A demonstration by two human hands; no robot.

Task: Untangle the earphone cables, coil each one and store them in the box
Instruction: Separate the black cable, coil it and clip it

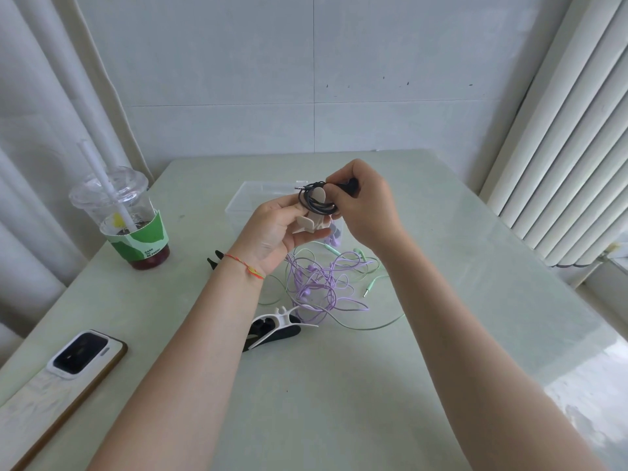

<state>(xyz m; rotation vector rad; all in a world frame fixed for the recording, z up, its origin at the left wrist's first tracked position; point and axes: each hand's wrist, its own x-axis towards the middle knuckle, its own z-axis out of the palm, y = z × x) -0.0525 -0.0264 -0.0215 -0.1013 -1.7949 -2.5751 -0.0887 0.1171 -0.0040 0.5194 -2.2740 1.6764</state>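
A: Where's the black earphone cable [314,202] now?

B: Wound round a beige fishbone-shaped plastic winder [314,217], held up over the clear plastic storage box [238,205] at about twelve o'clock on the pale green table [441,300]. The left hand [272,236] cradles the winder's tail, fingers curled under it; the right hand [365,205] pinches the black cable's end against the top, fingers bunched tight.

A: And the others?

B: The lilac earphone cable [319,283] and the mint-green earphone cable [367,324] lie knotted together at about six o'clock from the hands — not yet sorted. A white winder stacked on a black one [272,329] sits at the tangle's seven o'clock.

A: What might spoil it?

B: The metal jack [300,188] pokes free at the coil's ten o'clock. If the pinch slackens before the end is tucked, I'd expect the springy loops to slip off — straight into the tangle below. The lidded iced-drink cup with a straw [131,215] stands at nine o'clock, well apart.
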